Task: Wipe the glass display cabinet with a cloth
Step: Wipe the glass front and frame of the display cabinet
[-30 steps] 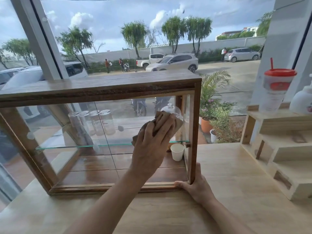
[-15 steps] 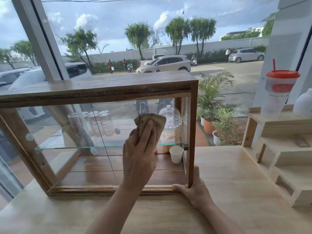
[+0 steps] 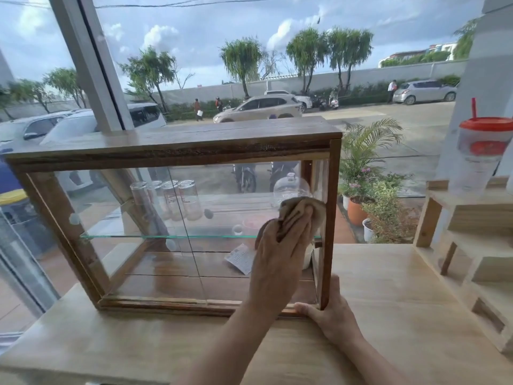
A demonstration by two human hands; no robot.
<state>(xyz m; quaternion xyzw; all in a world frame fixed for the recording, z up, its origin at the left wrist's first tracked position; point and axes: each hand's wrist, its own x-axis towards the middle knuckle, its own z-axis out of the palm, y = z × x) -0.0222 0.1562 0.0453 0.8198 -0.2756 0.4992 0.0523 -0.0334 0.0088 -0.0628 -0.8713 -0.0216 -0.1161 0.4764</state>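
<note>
A wood-framed glass display cabinet [image 3: 166, 151] stands on a light wooden counter [image 3: 388, 295] in front of a window. My left hand [image 3: 280, 257] presses a bunched tan cloth [image 3: 299, 211] flat against the front glass, near the right edge at the height of the glass shelf. My right hand [image 3: 330, 315] grips the cabinet's lower right front corner, fingers around the upright post. Inside, several upturned glasses [image 3: 177, 198] and a glass dome [image 3: 291, 187] stand on the shelf.
A slip of paper [image 3: 240, 258] and a white cup [image 3: 306, 258], partly hidden by my hand, lie on the cabinet floor. A stepped wooden rack [image 3: 472, 245] at the right carries a plastic cup with a red lid [image 3: 483, 151]. A window post [image 3: 91, 65] rises behind.
My left hand swept the cloth left across the front glass, then back right to the edge. My right hand stayed on the lower corner.
</note>
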